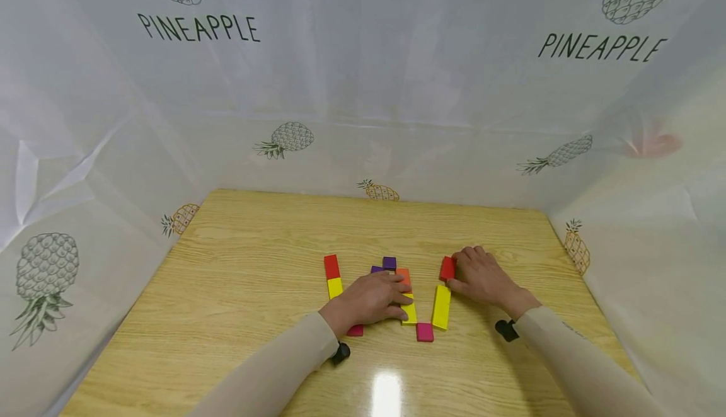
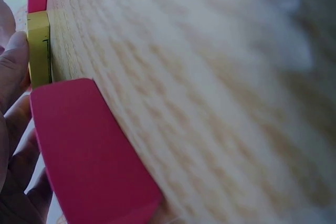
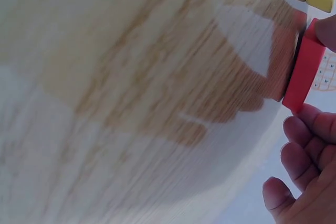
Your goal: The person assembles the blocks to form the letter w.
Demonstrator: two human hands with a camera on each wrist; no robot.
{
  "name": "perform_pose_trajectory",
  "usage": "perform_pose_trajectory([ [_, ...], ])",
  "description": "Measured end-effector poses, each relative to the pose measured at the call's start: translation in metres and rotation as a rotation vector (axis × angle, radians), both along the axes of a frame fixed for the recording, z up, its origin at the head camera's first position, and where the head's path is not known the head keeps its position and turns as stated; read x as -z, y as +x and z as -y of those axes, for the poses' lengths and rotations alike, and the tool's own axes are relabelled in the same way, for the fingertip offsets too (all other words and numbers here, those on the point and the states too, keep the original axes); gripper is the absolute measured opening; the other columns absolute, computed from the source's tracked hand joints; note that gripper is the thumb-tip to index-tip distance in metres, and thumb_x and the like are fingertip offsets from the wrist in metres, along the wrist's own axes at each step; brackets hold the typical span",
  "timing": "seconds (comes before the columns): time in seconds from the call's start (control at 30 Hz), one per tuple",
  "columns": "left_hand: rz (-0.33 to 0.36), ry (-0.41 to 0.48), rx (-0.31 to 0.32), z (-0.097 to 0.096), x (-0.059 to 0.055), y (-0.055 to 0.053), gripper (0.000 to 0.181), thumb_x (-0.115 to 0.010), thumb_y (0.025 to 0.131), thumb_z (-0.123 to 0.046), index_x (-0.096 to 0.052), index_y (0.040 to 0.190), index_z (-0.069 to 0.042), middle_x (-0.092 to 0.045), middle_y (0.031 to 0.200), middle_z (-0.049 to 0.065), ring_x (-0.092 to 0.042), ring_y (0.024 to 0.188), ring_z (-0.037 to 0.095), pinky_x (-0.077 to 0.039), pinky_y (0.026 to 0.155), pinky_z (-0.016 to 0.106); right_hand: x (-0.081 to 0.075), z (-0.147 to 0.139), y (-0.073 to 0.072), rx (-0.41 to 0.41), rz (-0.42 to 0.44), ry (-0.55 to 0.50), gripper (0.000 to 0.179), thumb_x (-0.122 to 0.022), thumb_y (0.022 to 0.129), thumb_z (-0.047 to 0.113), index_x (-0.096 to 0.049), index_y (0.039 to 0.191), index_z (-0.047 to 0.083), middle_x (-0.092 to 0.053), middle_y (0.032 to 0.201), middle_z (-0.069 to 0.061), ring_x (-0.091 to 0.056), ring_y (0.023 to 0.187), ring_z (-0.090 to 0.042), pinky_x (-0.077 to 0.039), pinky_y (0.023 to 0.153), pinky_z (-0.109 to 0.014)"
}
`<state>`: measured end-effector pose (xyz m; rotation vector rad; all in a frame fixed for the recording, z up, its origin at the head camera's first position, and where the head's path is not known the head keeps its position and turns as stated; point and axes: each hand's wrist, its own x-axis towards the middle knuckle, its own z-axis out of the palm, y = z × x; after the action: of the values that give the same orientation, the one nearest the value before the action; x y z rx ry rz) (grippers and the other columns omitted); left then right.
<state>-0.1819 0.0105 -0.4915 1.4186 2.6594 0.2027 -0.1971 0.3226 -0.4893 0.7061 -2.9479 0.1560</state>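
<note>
My right hand (image 1: pixel 482 275) pinches a red block (image 3: pixel 306 72) between thumb and index finger at the upper right end of the layout. The block is tilted a little off the table in the right wrist view. Below it lies a yellow block (image 1: pixel 441 307), and a magenta block (image 1: pixel 425 332) touches near its foot. My left hand (image 1: pixel 371 300) rests over the middle, relaxed fingers touching an orange block (image 1: pixel 403 278) and another yellow block (image 1: pixel 408 311). A magenta block (image 2: pixel 94 150) shows close by in the left wrist view; the palm hides other blocks.
On the left, a red block (image 1: pixel 331 266) lines up with a yellow block (image 1: pixel 335 287). A purple block (image 1: pixel 389 263) lies behind the left hand. The wooden table (image 1: pixel 255 240) is bounded by a pineapple-print sheet (image 1: pixel 397 89) at the back and sides.
</note>
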Motion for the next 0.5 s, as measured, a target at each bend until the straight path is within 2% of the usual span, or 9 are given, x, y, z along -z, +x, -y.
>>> perform_pose_trajectory([
  [0.2,-0.008,-0.003,0.000,-0.0007,0.0006,0.0000,0.044,-0.058,0.105,-0.051,-0.067,0.144,-0.032,-0.056,0.156,-0.012,-0.041,0.154,0.013,-0.027,0.130,0.031,-0.0009,-0.0006,0.0002,0.010,0.019,0.000,0.053,-0.072,0.095,0.040,-0.066,0.125,-0.004,-0.064,0.123,-0.020,-0.055,0.109,-0.037,-0.050,0.092,-0.057],
  [0.5,-0.017,0.011,0.011,0.0002,0.0006,0.0007,0.043,-0.058,0.106,-0.050,-0.068,0.143,-0.031,-0.057,0.156,-0.010,-0.043,0.154,0.015,-0.029,0.129,0.033,-0.0007,-0.0029,0.0014,0.006,0.008,-0.017,0.048,-0.071,0.098,0.037,-0.067,0.125,-0.004,-0.065,0.120,-0.019,-0.055,0.108,-0.037,-0.050,0.092,-0.056],
])
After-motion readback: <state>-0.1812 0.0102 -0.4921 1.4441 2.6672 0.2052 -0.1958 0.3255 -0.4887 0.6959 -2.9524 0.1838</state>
